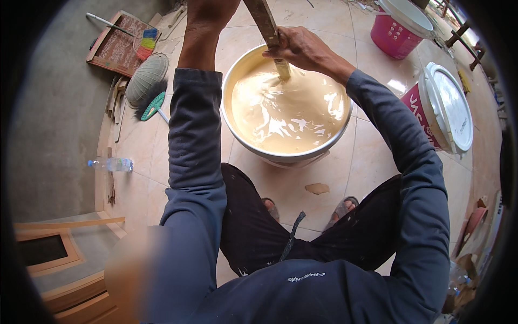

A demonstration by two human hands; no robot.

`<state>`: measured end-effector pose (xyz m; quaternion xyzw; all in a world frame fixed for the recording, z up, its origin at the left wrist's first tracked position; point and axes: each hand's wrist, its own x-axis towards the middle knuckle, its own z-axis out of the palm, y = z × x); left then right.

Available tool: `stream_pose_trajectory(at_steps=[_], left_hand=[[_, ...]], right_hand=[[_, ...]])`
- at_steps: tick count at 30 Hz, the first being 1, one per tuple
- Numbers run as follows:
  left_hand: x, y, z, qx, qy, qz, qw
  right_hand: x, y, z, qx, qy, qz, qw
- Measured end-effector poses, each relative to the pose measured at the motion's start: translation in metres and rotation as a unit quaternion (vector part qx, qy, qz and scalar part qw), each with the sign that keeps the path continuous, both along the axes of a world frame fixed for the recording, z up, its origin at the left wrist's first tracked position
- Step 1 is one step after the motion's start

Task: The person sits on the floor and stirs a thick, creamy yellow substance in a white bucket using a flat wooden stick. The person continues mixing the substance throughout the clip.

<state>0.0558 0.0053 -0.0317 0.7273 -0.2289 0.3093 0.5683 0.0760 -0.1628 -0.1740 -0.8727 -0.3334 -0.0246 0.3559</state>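
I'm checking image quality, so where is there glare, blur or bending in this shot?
Head view: bright glare on the wet cream paint in the bucket; a blurred patch at lower left; fisheye bends the floor tiles, and a dark rim rings the picture.

Bucket stands on the tiled floor, straight ahead of the person's feet. Wet paint fills it. Wooden stick comes down from the far side, lower end dipped in the paint at the bucket's back part. Right hand wraps the stick just above the paint; left hand is higher up, behind the bucket's left rim. Left of the bucket: a brush on the floor, a flat tray beyond it, a plastic bottle lying nearer the person. Right of the bucket: a lidded tub tipped on its side, another tub behind it. Wooden frames sit at the near left.
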Motion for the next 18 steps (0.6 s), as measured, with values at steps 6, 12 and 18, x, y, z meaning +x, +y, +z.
stream_pose_trajectory(at_steps=[6, 12, 18], left_hand=[[0.0, 0.01, -0.011, -0.023, 0.093, -0.095, 0.991], [-0.028, 0.032, 0.009, 0.055, 0.144, -0.109, 0.982], [-0.05, 0.041, 0.027, 0.08, 0.152, -0.143, 0.975]], right_hand=[[-0.028, -0.03, 0.006, -0.047, 0.08, 0.023, 0.995], [-0.06, -0.004, 0.001, 0.016, 0.134, 0.095, 0.986], [-0.077, 0.013, 0.003, 0.087, 0.16, 0.141, 0.973]])
